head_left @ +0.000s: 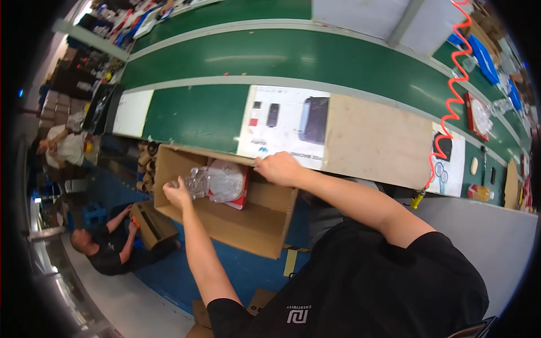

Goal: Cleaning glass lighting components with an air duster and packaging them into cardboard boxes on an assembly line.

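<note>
A large open cardboard carton (242,225) sits against the near edge of the workbench, its inside facing up. In it lies a red-edged package with a clear plastic blister (226,183), and a clear, knobbly plastic part sticks out from its left side. The fingers of my left hand (178,194) are closed on the end of that clear plastic part, by the carton's left wall. My right hand (279,169) is closed over the carton's far rim, next to the bench edge. Its fingertips are partly hidden.
A green conveyor belt (338,56) runs behind the bench, which bears printed sheets (284,121) and a beige board (375,138). A coiled red air hose (453,96) hangs at the right, ending in a yellow nozzle (417,200). Another person (107,248) crouches by a carton at lower left.
</note>
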